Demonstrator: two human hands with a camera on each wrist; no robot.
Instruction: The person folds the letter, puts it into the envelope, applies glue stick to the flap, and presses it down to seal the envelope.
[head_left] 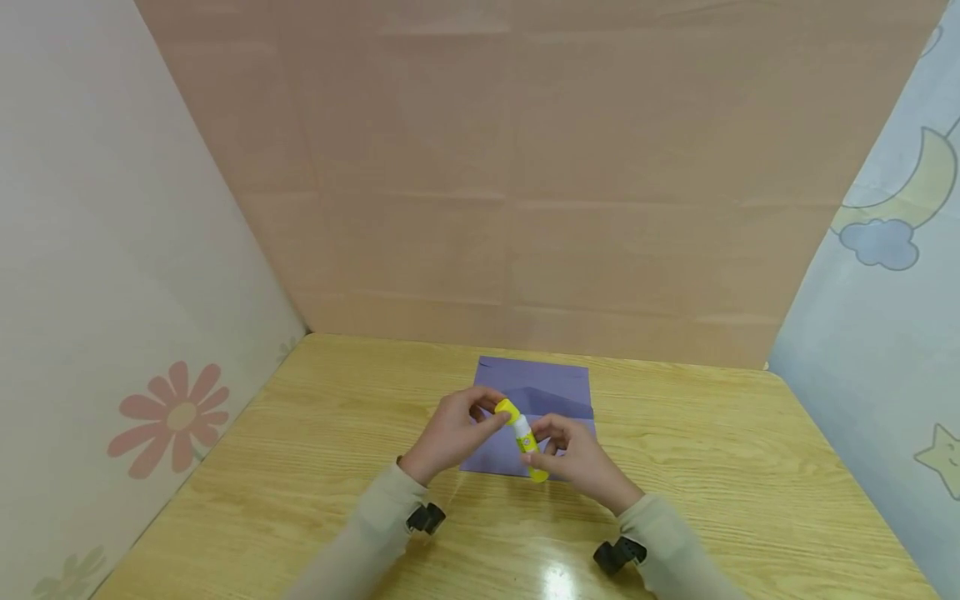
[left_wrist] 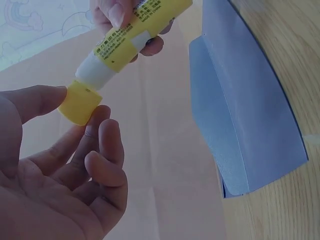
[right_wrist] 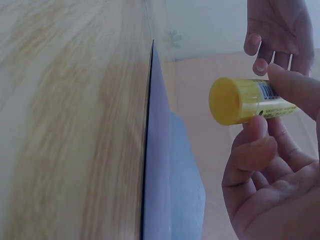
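Note:
A yellow-labelled glue stick (head_left: 529, 444) is held at a slant over a purple envelope (head_left: 534, 375). My right hand (head_left: 579, 462) grips its body between thumb and fingers, near the yellow base (right_wrist: 227, 101). At the upper end, the thumb and fingers of my left hand (head_left: 453, 429) pinch the yellow cap (left_wrist: 80, 103). The cap sits tilted against the white collar (left_wrist: 94, 72) of the stick; whether they still touch all round I cannot tell. Below the hands lies the envelope with its pointed flap (left_wrist: 215, 110) visible.
The wooden table (head_left: 712, 467) carries the envelope near its middle. A plain tan backdrop (head_left: 525, 208) rises behind the table. Patterned panels stand at the sides, with a red flower (head_left: 180, 417) on the left one and a moon (head_left: 911, 196) on the right one.

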